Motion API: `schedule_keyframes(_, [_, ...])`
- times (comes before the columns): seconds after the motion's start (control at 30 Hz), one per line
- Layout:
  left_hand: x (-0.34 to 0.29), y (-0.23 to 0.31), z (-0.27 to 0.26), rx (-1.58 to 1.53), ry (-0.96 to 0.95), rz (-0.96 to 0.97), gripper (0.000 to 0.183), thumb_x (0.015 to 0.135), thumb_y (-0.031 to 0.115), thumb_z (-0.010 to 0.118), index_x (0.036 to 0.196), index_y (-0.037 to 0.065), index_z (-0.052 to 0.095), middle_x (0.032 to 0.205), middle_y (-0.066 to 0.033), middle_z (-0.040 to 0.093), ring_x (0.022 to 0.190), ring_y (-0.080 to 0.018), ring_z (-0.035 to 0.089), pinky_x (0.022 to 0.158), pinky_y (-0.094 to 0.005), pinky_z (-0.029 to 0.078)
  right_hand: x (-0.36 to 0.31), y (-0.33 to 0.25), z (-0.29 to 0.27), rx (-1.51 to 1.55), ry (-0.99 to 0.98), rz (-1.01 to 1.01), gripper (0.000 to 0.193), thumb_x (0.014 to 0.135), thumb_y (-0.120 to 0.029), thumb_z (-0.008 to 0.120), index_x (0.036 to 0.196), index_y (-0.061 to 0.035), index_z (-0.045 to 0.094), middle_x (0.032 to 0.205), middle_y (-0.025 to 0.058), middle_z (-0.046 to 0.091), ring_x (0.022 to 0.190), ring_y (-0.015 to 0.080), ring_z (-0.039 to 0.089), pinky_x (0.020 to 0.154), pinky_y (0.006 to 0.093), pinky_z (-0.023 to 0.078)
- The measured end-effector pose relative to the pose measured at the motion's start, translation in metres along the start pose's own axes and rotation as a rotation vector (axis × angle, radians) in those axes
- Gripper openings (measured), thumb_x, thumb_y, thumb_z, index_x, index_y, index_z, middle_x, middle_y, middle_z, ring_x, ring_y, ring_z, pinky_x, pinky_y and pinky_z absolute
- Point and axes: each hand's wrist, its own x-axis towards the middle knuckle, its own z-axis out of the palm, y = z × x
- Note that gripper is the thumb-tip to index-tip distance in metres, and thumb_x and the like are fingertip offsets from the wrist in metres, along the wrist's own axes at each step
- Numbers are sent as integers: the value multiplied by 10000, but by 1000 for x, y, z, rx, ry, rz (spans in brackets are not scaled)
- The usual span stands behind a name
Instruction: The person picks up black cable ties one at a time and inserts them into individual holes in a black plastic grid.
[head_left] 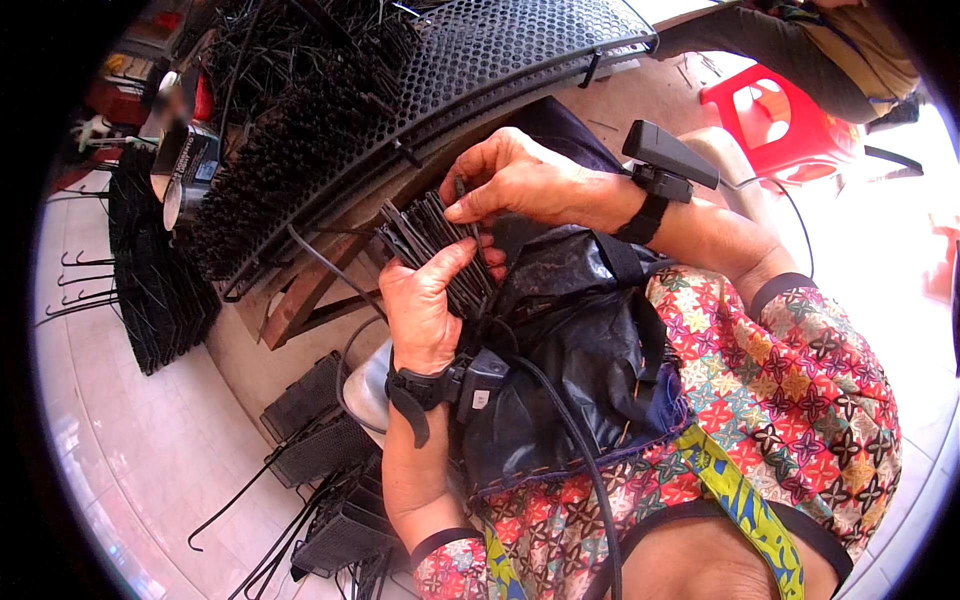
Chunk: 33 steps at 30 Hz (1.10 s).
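Many thin, straight, dark strips [425, 235] are sitting bundled in the left hand [420, 310], its fingers closing firmly around them above the lap, while the right hand [525, 180] is pinching one slim dark rod [460, 187] between thumb and forefinger beside the bundle's upper end. Beneath them a shiny black plastic sheet [590, 340] is covering the lap, and just beyond, a curved black perforated panel [530, 50] is carrying a dense heap of thin black pieces [290, 150].
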Motion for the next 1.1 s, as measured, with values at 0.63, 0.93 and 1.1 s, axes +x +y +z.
schedule_keyframes(0.63, [3,-5,-1,132,17,65,152,717,-24,536,863,-67,544,716,-137,599,567,-191,591,494,-271,504,-14,7,-1,162,82,56,122,728,19,580,805,65,497,712,118,560,536,202,588,496,280,496])
schedule_keyframes(0.93, [10,1,-6,-150,120,91,72,768,14,519,820,-35,528,740,-140,592,644,-226,594,551,-316,509,-2,-21,-12,54,247,-128,206,690,30,605,858,108,516,701,155,584,524,188,581,460,257,514])
schedule_keyframes(1.1, [12,-2,-14,-215,143,93,103,769,50,536,825,-36,527,756,-155,590,667,-257,593,559,-335,507,33,-32,-28,290,348,-267,181,694,55,591,850,106,513,737,175,574,547,242,591,486,290,532])
